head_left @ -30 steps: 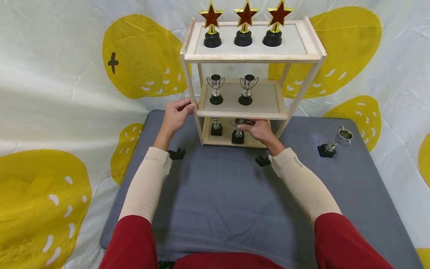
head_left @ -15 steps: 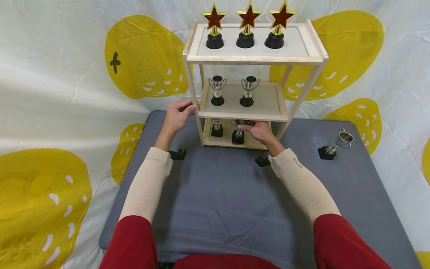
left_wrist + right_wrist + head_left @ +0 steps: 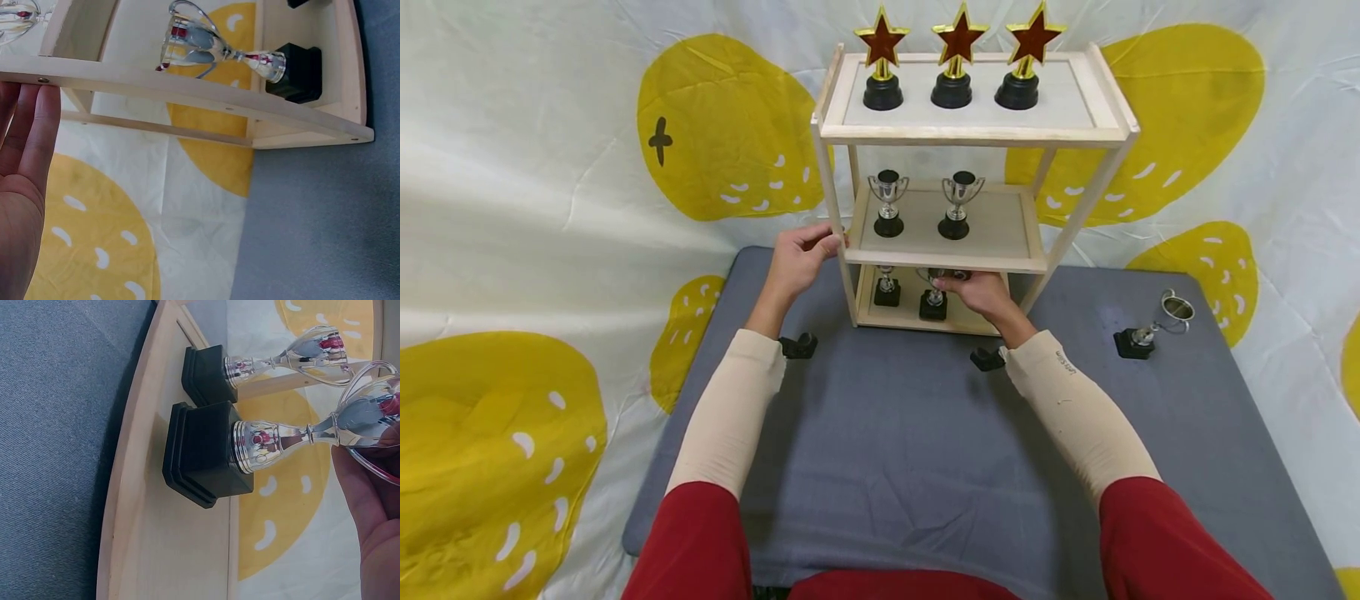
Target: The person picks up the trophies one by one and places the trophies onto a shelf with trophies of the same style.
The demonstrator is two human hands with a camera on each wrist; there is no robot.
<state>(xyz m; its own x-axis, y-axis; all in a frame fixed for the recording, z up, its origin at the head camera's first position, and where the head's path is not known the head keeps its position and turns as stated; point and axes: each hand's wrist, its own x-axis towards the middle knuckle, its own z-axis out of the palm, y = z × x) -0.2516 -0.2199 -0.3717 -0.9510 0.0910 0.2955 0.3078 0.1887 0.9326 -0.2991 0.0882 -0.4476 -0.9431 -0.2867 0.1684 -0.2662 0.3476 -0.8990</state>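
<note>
A silver trophy cup with a square black base stands on the bottom tier of a pale wooden shelf rack. My right hand reaches under the middle tier and grips the cup by its bowl. Beside it on the same tier is a second silver trophy, its top hidden by the middle tier's edge. At the rack's left front post, my left hand holds the wood between thumb and fingers. In the left wrist view, its fingers lie against the post.
Two silver cups with round black bases, a left one and a right one, stand on the middle tier. Several star trophies line the top. Another silver cup lies tipped over on the grey table, right of the rack.
The head view has shifted slightly, so the rack appears a little lower and farther right. Both hands keep their holds, and the trophies keep their places.
</note>
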